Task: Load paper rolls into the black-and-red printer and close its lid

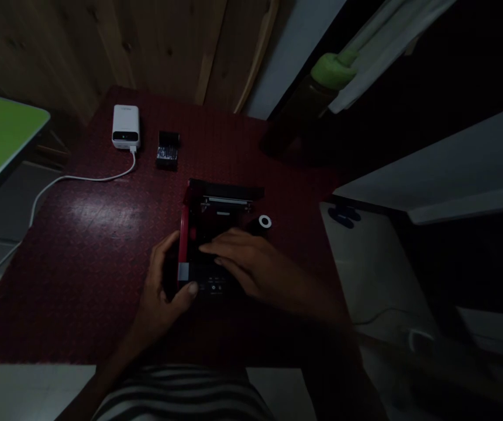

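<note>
One black-and-red label printer [207,275] sits open on the dark red patterned table [85,263], its button panel facing the person and its raised lid [229,190] at the far end. The lid's long axis runs left to right, while the red side wall [183,237] points away from the person; the right hand covers too much to tell which way the whole body is longer. The left hand [155,292] is clamped on the near left corner, fingers along the outer side and thumb on the panel. The right hand [255,263] reaches into the open compartment; whether its fingertips pinch anything I cannot tell. Just beside the printer's right side stands one roll with a white ring end [261,221]. Farther back lie one black ribbon [167,152] on two spools and one white power bank [126,123] with one white cable [89,179] plugged in.
</note>
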### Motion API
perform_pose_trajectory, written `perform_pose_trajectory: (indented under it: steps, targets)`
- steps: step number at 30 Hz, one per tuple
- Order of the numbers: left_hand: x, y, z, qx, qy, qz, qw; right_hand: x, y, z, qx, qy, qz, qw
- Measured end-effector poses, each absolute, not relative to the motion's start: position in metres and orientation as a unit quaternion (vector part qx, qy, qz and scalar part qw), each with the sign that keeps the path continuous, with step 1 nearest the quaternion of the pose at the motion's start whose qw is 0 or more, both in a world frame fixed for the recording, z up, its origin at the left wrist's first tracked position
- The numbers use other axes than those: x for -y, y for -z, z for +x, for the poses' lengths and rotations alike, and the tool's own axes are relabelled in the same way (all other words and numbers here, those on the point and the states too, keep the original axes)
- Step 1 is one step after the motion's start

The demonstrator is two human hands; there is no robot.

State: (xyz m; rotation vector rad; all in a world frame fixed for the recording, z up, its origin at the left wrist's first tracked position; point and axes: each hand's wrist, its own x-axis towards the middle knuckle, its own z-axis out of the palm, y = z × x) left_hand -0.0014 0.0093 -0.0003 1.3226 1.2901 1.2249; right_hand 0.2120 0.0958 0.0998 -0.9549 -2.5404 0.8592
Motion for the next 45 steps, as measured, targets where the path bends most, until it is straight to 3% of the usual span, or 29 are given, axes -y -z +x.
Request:
perform_pose_trajectory:
  steps: [5, 13, 19, 24, 32, 36, 45]
  targets:
    - [-0.009, -0.002, -0.001, -0.525, -0.492, 0.534, 0.444, -0.094, -0.090, 0.214, 0.879, -0.278, -0.353, 0.162]
    - [-0.021, -0.035, -0.008, -0.544, -0.487, 0.501, 0.465, -0.071, -0.086, 0.219, 0.860, -0.153, -0.353, 0.334]
    - [-0.096, -0.066, -0.003, -0.527, -0.548, 0.550, 0.346, -0.047, -0.066, 0.210, 0.852, -0.002, -0.383, 0.357]
    - [-0.125, -0.075, 0.007, -0.514, -0.568, 0.526, 0.370, -0.035, -0.064, 0.203, 0.849, 0.066, -0.389, 0.353]
    - [-0.059, -0.047, 0.001, -0.541, -0.518, 0.440, 0.495, -0.022, -0.066, 0.203, 0.842, 0.077, -0.398, 0.356]
    - [-0.040, -0.037, 0.001, -0.533, -0.484, 0.404, 0.564, -0.019, -0.057, 0.204, 0.831, 0.012, -0.422, 0.363]
    - [-0.037, -0.045, 0.005, -0.553, -0.479, 0.383, 0.564, -0.017, -0.057, 0.201, 0.829, -0.027, -0.437, 0.349]
